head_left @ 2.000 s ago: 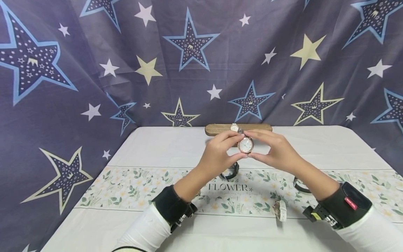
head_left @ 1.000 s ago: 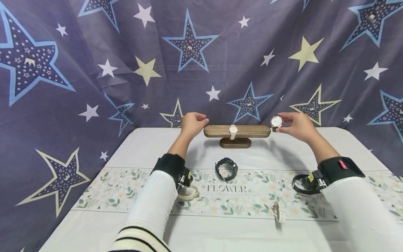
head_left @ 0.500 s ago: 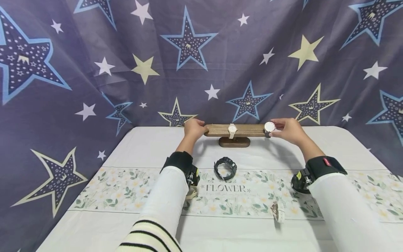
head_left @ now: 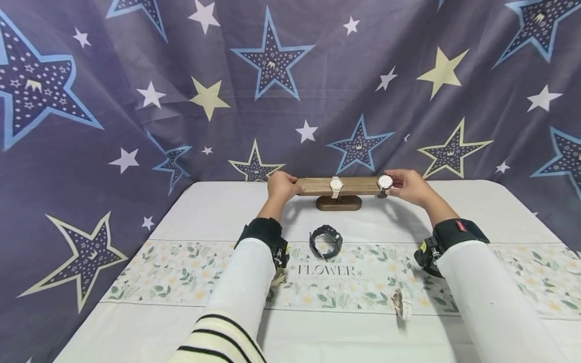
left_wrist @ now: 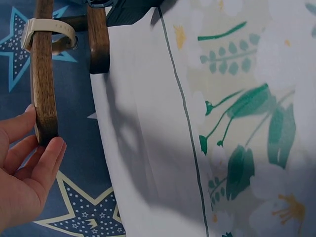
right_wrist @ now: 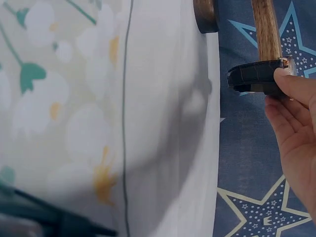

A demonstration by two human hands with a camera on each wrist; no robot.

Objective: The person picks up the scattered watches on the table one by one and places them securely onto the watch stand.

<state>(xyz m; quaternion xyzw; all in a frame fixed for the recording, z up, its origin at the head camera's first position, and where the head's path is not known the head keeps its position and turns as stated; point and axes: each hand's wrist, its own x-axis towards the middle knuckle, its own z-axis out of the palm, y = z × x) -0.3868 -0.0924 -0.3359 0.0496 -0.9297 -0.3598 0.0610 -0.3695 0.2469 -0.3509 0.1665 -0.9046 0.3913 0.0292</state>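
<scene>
Two watches are being carried by one wooden stand (head_left: 349, 185): a beige watch (head_left: 336, 186) at mid-bar, and a rose-gold watch (head_left: 385, 182) being pinched at the right end by the right hand (head_left: 408, 185). The left end is being gripped by the left hand (head_left: 280, 185).

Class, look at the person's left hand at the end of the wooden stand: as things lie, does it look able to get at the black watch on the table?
Probably yes: the left hand only steadies the wooden stand, and bare cloth lies between it and the black watch.

Right sleeve (head_left: 490, 297) is covering most of a dark watch (head_left: 424, 257) by the table's right edge; left wrist-camera is hiding another.
</scene>
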